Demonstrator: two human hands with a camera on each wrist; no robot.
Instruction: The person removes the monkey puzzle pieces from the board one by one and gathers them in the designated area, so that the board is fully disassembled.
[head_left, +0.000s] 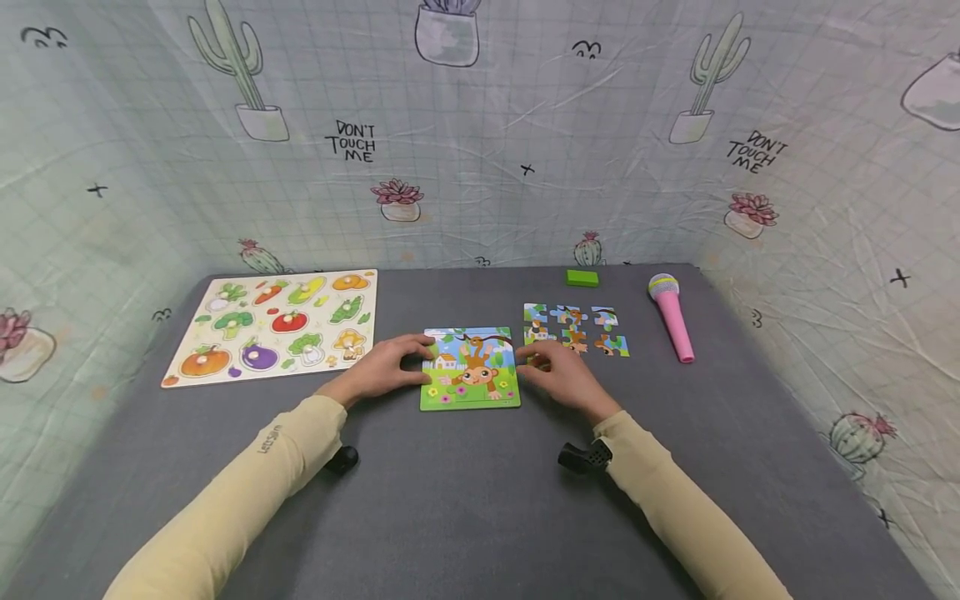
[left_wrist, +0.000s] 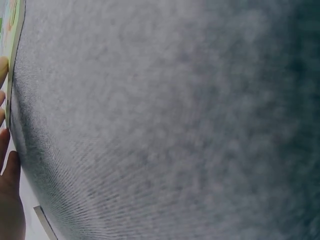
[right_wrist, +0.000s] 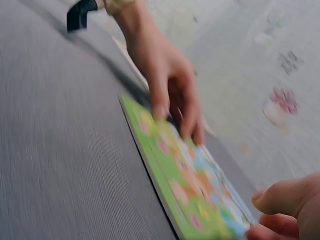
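A square puzzle board (head_left: pixel 468 392) with a monkey, a small house and flowers on it lies in front of me on the dark table. My left hand (head_left: pixel 386 364) holds its left edge, thumb toward the near corner and fingers farther up. At the opposite edge, my right hand (head_left: pixel 558 377) grips with bent fingers. Both hands meet the board again in the right wrist view, where the picture is blurred. The left wrist view catches only a sliver of the board (left_wrist: pixel 12 55) and some fingers. Loose jigsaw pieces (head_left: pixel 612 345) lie just beyond my right hand, which partly hides them.
A white vegetable puzzle board (head_left: pixel 322 317) lies at the back left. Behind the loose pieces sits a green block (head_left: pixel 582 277). Farther right is a pink toy microphone (head_left: pixel 675 325). Patterned cloth (head_left: pixel 465 225) hangs around the back and sides of the table.
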